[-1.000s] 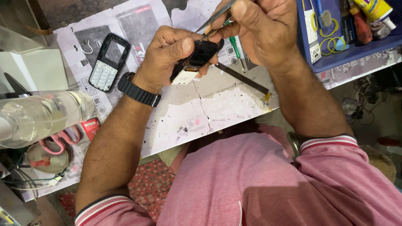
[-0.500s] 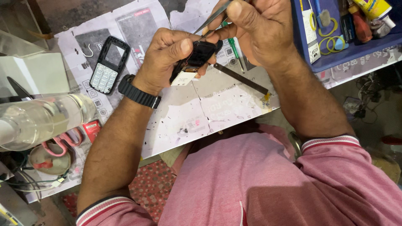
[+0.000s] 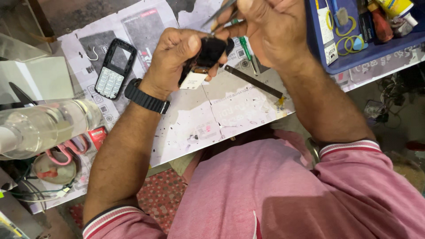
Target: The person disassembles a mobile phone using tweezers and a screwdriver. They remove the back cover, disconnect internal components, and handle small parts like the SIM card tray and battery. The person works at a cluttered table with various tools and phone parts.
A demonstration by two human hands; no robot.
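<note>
My left hand (image 3: 177,55) grips a small black phone body (image 3: 208,53) with its circuit board and a white label showing, held above the paper-covered bench. My right hand (image 3: 270,26) pinches metal tweezers (image 3: 219,13) whose tips meet the top of the phone body. A black watch (image 3: 146,97) sits on my left wrist. A black phone front cover with a white keypad (image 3: 113,71) lies on the paper to the left of my left hand.
A green-handled screwdriver (image 3: 245,48) and a flat metal strip (image 3: 254,82) lie under my hands. A blue tray (image 3: 358,57) with rubber bands and small bottles stands at the right. A clear plastic bottle (image 3: 44,128), pink scissors (image 3: 66,152) and a white box (image 3: 37,79) are at the left.
Both hands and the phone body have stayed nearly in place; the tweezers shifted slightly at the phone's top edge. The view moved a little.
</note>
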